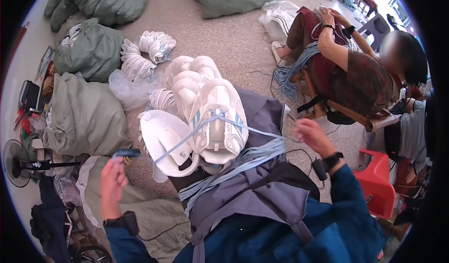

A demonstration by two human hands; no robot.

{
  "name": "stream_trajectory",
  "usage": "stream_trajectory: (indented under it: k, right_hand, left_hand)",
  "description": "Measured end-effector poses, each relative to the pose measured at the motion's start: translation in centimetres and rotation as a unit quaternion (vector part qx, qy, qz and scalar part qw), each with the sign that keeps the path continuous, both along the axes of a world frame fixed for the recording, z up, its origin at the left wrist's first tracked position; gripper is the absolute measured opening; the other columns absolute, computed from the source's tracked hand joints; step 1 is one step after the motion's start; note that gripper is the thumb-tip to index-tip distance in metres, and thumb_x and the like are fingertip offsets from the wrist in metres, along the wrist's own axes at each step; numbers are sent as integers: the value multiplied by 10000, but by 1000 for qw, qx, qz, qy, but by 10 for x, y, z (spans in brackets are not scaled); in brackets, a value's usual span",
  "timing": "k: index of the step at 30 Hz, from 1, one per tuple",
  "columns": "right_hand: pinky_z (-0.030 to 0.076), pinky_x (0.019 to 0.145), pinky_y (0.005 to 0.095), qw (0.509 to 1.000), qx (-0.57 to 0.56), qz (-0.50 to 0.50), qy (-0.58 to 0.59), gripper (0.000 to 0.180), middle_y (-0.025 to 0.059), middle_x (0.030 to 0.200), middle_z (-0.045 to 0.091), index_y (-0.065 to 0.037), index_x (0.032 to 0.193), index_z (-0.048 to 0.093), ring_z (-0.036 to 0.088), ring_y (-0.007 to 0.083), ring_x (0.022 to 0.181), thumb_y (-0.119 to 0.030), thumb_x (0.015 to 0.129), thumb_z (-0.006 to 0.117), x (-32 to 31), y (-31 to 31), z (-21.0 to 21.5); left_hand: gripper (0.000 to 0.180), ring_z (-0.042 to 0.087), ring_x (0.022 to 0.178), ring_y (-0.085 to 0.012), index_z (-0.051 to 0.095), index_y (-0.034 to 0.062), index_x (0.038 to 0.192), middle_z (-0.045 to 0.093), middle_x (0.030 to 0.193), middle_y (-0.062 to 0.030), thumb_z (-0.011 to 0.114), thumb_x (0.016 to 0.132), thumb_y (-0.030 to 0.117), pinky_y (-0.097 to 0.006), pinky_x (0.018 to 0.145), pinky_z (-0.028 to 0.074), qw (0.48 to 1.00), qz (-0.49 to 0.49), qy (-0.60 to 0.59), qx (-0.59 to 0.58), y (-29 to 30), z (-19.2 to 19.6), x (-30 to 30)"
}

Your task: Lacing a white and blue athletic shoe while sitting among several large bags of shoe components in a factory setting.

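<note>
Resting on the person's lap, a white sneaker (219,122) had a pale blue lace (187,139) threaded through its eyelets. Out from the sneaker on one side, the left hand (112,181) pinched a lace end, pulled taut. Across the sneaker, the right hand (314,137) closed on the other end. Below the sneaker lay spare blue laces (234,169); beyond it, stacked white sneakers (191,76).

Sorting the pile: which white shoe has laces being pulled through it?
The front shoe on the lap, nearest both hands; pale blue laces cross it, the others look bare.
</note>
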State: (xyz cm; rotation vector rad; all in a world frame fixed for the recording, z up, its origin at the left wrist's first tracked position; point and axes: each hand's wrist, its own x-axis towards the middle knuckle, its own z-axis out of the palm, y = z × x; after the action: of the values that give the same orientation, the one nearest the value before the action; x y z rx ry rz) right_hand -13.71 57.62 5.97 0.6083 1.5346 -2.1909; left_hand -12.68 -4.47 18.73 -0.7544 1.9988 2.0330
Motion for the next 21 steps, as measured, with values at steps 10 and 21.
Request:
stream_trajectory:
  k: [10, 21]
  right_hand:
    - [443, 604, 202, 946, 92, 178, 253, 108, -30, 790, 618, -3, 993, 638, 534, 21, 694, -98, 943, 631, -68, -173, 31]
    - [473, 615, 213, 978, -2, 114, 174, 126, 7, 859, 644, -34, 1004, 616, 567, 52, 686, -158, 1001, 593, -80, -152, 15]
  left_hand:
    - [132, 652, 768, -102, 631, -48, 1047, 688, 891, -61, 644, 926, 0, -241, 676, 531, 969, -140, 203, -33, 200, -57, -94]
    - [113, 649, 736, -107, 655, -10, 906, 695, 788, -51, 742, 847, 30, -253, 703, 514, 882, -157, 318, -312, 227, -74, -108]
